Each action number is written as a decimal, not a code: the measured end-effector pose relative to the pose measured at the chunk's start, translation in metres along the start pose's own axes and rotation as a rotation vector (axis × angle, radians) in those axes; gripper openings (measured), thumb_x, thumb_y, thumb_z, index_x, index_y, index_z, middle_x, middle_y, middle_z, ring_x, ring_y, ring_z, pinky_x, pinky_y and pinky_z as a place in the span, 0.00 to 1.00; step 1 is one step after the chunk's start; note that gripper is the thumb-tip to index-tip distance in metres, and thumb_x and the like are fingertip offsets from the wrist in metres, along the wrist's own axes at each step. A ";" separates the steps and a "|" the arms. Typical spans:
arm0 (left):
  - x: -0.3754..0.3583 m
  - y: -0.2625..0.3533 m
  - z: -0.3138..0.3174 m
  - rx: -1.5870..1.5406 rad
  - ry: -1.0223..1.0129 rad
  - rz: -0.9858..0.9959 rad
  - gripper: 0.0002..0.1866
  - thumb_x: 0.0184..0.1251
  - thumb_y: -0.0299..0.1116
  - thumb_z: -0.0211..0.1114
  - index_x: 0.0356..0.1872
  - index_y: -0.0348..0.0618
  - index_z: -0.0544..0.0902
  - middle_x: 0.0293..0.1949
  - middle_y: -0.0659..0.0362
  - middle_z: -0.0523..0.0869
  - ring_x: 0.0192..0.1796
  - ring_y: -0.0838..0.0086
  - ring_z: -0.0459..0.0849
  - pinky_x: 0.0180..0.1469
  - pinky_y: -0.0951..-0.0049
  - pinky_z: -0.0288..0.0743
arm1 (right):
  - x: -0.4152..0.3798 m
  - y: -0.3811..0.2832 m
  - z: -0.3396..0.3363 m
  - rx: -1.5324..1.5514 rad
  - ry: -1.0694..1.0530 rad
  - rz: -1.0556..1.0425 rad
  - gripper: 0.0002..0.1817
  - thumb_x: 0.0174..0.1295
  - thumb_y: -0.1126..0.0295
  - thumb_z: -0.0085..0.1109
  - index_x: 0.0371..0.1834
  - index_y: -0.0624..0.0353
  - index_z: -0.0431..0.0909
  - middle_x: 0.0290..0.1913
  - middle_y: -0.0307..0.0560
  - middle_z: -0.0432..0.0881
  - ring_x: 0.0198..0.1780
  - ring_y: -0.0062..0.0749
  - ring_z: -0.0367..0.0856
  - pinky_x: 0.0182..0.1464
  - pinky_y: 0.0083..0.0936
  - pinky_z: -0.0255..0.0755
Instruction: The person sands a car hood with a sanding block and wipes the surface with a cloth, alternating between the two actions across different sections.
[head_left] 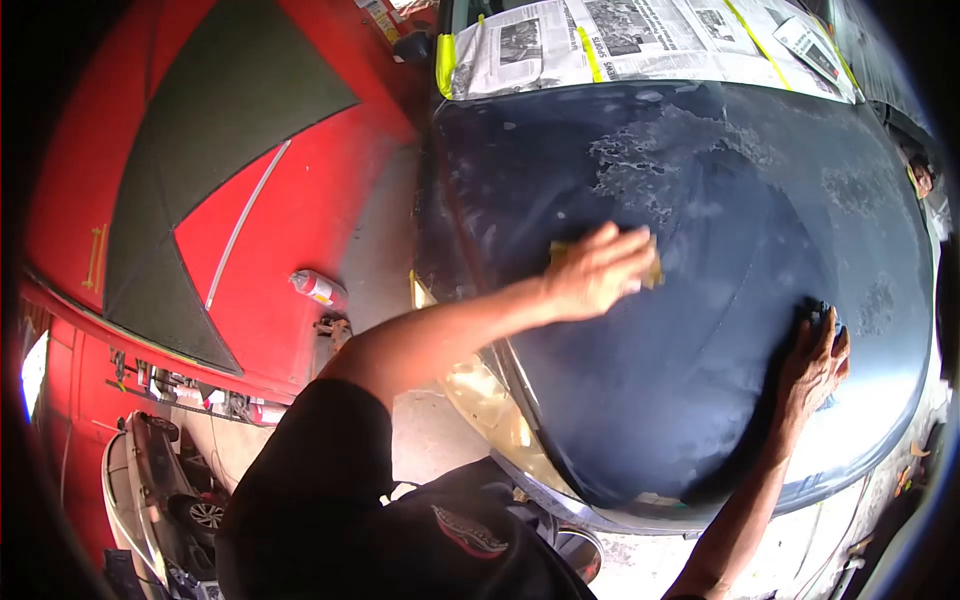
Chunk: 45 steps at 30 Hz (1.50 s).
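Observation:
My left hand (603,272) presses a yellowish sanding pad (655,272) flat against the dark car hood (650,370). Its fingers are slightly blurred and cover most of the pad. Farther right, my right hand (818,365) rests on the hood with its fingers over a small dark, crumpled piece (815,313) that looks like a cloth or sponge. The hood is dull blue-black, with patchy pale, rough marks toward its upper middle and right side.
Newspaper (620,40) held with yellow tape covers the windshield. To the left are a red panel (260,210) with a dark green area and a red fire extinguisher (318,288). Brownish masking paper (485,405) covers the headlight area. Another car (165,500) stands at lower left.

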<state>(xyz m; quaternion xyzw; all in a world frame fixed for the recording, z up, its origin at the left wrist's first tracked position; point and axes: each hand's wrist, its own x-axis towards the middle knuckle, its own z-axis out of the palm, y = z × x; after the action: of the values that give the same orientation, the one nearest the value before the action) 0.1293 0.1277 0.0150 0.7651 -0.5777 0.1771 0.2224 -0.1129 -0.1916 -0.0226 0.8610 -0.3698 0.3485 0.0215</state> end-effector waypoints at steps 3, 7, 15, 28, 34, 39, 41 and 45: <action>0.114 -0.087 0.029 0.104 0.034 -0.077 0.16 0.71 0.37 0.72 0.54 0.40 0.88 0.59 0.52 0.88 0.61 0.57 0.83 0.60 0.56 0.75 | -0.002 0.006 0.001 -0.005 0.001 0.003 0.28 0.79 0.54 0.61 0.79 0.48 0.76 0.76 0.65 0.73 0.75 0.62 0.72 0.76 0.53 0.64; 0.114 -0.102 0.046 0.139 0.164 0.023 0.16 0.73 0.37 0.71 0.56 0.40 0.88 0.62 0.50 0.88 0.64 0.52 0.83 0.63 0.54 0.76 | 0.001 -0.005 -0.005 0.024 -0.005 0.004 0.28 0.77 0.55 0.63 0.78 0.47 0.78 0.75 0.66 0.74 0.74 0.62 0.73 0.76 0.52 0.65; 0.037 -0.055 0.004 0.032 -0.042 -0.002 0.21 0.75 0.41 0.72 0.64 0.42 0.88 0.72 0.46 0.82 0.65 0.49 0.83 0.72 0.51 0.74 | 0.001 -0.006 -0.006 0.000 0.036 0.007 0.27 0.75 0.57 0.66 0.76 0.49 0.79 0.72 0.67 0.77 0.72 0.63 0.76 0.75 0.53 0.66; 0.011 -0.028 -0.012 -0.135 -0.088 0.046 0.24 0.72 0.38 0.74 0.65 0.38 0.87 0.72 0.45 0.83 0.62 0.50 0.83 0.70 0.54 0.76 | 0.000 -0.006 -0.004 -0.040 0.043 0.006 0.28 0.77 0.55 0.63 0.78 0.46 0.77 0.73 0.66 0.77 0.72 0.62 0.76 0.76 0.53 0.66; 0.156 -0.089 0.046 0.111 0.098 0.092 0.13 0.73 0.36 0.70 0.52 0.42 0.89 0.57 0.50 0.89 0.57 0.52 0.85 0.65 0.58 0.75 | -0.001 -0.004 -0.007 -0.042 0.012 0.022 0.28 0.77 0.55 0.63 0.78 0.46 0.77 0.73 0.66 0.77 0.74 0.62 0.75 0.76 0.53 0.65; 0.047 -0.031 0.015 0.041 0.014 0.094 0.22 0.74 0.37 0.72 0.63 0.37 0.87 0.71 0.44 0.83 0.63 0.51 0.84 0.70 0.57 0.74 | 0.000 -0.006 -0.004 -0.003 0.050 0.024 0.28 0.77 0.55 0.64 0.77 0.46 0.77 0.73 0.67 0.76 0.73 0.65 0.74 0.75 0.55 0.66; 0.002 -0.004 -0.010 -0.151 -0.038 0.097 0.22 0.72 0.36 0.73 0.64 0.37 0.87 0.72 0.43 0.82 0.61 0.50 0.84 0.69 0.54 0.77 | -0.003 -0.008 -0.004 -0.015 0.047 0.042 0.28 0.77 0.55 0.64 0.78 0.46 0.77 0.74 0.67 0.76 0.73 0.64 0.74 0.75 0.54 0.66; 0.084 -0.063 0.026 0.032 0.017 0.217 0.22 0.73 0.38 0.72 0.63 0.39 0.88 0.72 0.45 0.83 0.62 0.49 0.84 0.68 0.54 0.77 | -0.004 -0.006 -0.004 -0.044 0.023 0.051 0.28 0.77 0.55 0.63 0.78 0.45 0.77 0.74 0.66 0.75 0.73 0.62 0.75 0.76 0.53 0.66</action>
<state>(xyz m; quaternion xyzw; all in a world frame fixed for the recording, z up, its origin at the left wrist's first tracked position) 0.2131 0.0607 0.0284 0.7000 -0.6522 0.2158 0.1949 -0.1135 -0.1833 -0.0205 0.8464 -0.3990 0.3508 0.0357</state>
